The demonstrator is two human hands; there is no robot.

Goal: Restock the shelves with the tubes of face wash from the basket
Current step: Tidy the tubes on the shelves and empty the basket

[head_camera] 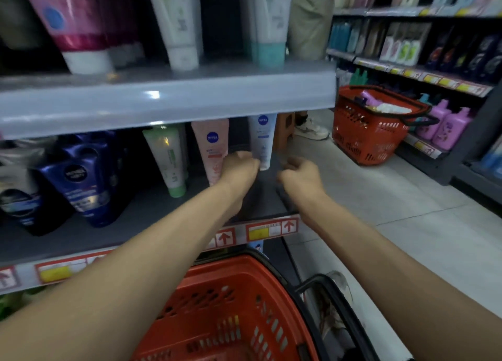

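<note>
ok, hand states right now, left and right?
Left hand: fingers curled round the white tube.
Right hand: fingers curled, holding nothing.

Dim overall; shelf interiors lie in deep shadow. A bright glare spot marks the grey shelf edge (153,94). Motion blur softens detail, with wide-angle bending at the edges.
</note>
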